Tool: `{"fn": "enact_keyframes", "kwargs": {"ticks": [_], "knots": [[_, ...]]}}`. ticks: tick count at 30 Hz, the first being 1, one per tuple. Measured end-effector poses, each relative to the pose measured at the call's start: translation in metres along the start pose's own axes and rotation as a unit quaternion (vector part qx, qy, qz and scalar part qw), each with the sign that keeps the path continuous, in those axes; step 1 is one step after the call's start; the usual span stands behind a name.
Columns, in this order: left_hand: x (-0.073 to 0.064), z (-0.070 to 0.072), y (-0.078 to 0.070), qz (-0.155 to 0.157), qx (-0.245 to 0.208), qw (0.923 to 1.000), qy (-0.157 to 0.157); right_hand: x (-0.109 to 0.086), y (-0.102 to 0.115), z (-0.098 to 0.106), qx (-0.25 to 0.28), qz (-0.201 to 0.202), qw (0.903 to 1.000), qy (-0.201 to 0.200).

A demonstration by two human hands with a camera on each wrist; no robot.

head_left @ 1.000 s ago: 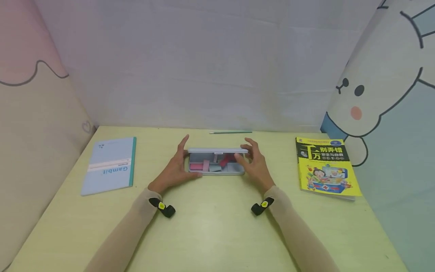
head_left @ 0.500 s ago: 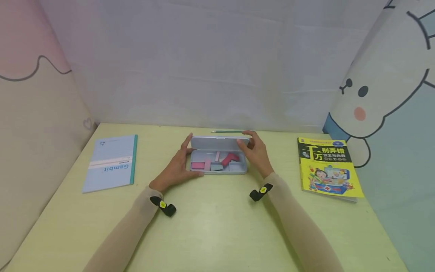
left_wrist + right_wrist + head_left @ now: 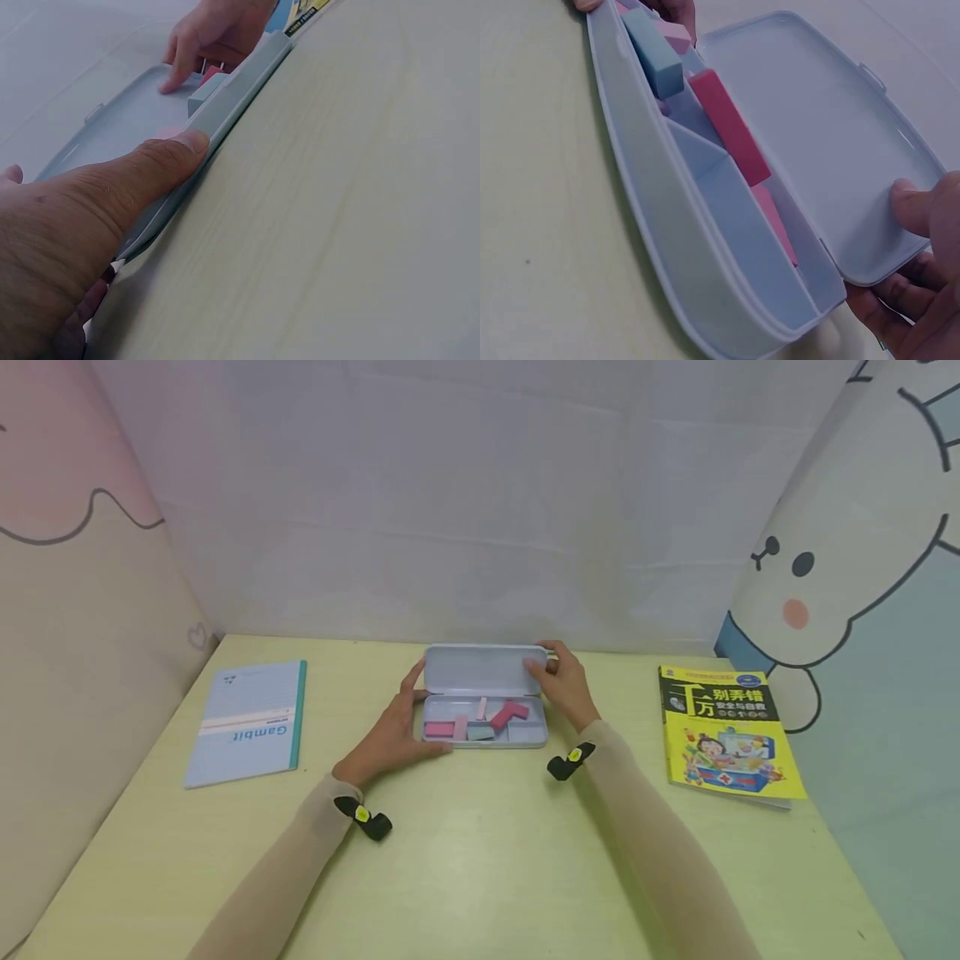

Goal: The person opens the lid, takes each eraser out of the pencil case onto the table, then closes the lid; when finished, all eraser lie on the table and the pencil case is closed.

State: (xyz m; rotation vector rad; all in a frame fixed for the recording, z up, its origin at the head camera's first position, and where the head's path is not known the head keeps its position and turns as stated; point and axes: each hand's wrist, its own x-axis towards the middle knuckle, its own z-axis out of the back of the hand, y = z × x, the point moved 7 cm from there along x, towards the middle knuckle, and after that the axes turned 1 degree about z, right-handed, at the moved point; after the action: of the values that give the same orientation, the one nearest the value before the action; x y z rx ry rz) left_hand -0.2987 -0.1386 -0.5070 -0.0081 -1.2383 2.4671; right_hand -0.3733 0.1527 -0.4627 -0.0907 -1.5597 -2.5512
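Note:
A pale blue pencil case (image 3: 517, 744) sits on the table with its lid (image 3: 480, 670) raised at the back. My left hand (image 3: 386, 739) grips the left end of the base, thumb along the front rim and fingers behind. At the lid's right side, my right hand (image 3: 567, 687) pinches the edge, its thumb on the inner face and the other fingers behind. Inside the base lie several small blocks, among them a deep pink block (image 3: 731, 127), a blue-grey block (image 3: 656, 56) and a light pink block (image 3: 461, 727). The right front compartment shows bare in the right wrist view.
A light blue notebook (image 3: 247, 722) lies at the left of the table (image 3: 465, 860). On the right is a yellow book (image 3: 727, 735). A white cloth (image 3: 450, 527) hangs behind the table's back edge.
The right hand has swung the lid up and back, from nearly level to standing raised, baring the compartments. The green pencil behind the case is now mostly hidden. The left hand keeps its hold.

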Motion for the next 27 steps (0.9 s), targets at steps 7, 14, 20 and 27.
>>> {"fn": "enact_keyframes", "kwargs": {"ticks": [7, 14, 20, 27], "knots": [[0.0, -0.002, -0.001, -0.002, 0.008, 1.0, -0.001, -0.002, -0.009, -0.004, -0.064, 0.028, 0.9975, 0.016], [0.0, -0.001, -0.003, -0.005, 0.033, 0.9993, -0.014, -0.005, -0.016, -0.006, -0.132, 0.074, 0.9872, 0.05], [-0.001, 0.0, -0.006, -0.008, 0.053, 0.9985, -0.003, -0.001, -0.017, -0.006, -0.147, 0.098, 0.9808, 0.082], [-0.002, -0.006, -0.003, 0.01, 0.075, 0.9962, 0.043, 0.002, -0.023, -0.008, -0.183, 0.068, 0.9747, 0.11]]}}
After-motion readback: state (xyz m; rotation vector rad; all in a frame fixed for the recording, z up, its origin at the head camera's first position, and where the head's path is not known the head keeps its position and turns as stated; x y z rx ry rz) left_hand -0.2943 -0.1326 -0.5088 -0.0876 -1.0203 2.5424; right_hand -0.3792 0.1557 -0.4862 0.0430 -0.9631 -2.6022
